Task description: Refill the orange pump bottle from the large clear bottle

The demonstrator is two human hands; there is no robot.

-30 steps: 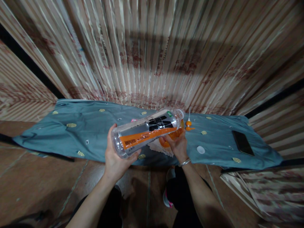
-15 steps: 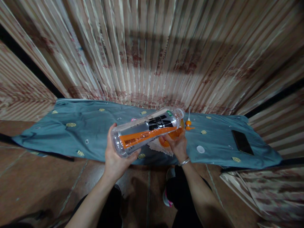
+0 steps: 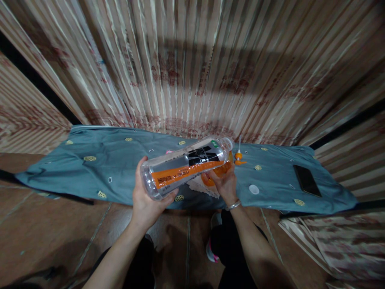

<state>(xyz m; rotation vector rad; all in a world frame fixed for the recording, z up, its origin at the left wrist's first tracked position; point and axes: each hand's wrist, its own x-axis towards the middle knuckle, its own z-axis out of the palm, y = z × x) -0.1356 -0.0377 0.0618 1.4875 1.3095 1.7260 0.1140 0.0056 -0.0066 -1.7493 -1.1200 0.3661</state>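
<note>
Centrally, I held a large clear plastic bottle (image 3: 186,168) over a worktop (image 3: 70,168) covered in blue-green cloth with yellow pineapple-like prints. My left grip (image 3: 147,206) was wrapped around its base end, the thumb along the near side. The bottle lay slanted, its base at the left and its mouth at the right, pointing away from me; its label was orange, black and silver-grey, with a small green patch near the neck.

My right grip (image 3: 226,182) was closed around an orange see-through container (image 3: 221,170), partly hidden beneath the bottle's neck end. I could not tell whether the bottle's mouth touched it. A silvery bracelet (image 3: 234,205) circled my right wrist.

Just under the container lay a whitish, ragged-edged sheet (image 3: 200,187). Just to the right was an orange pump head (image 3: 238,156) with a pale tube, and nearer me a round white disc (image 3: 254,189). Farther right lay a dark phone (image 3: 307,180). Behind the worktop hung a pleated beige curtain (image 3: 192,80) with reddish patterns.
</note>
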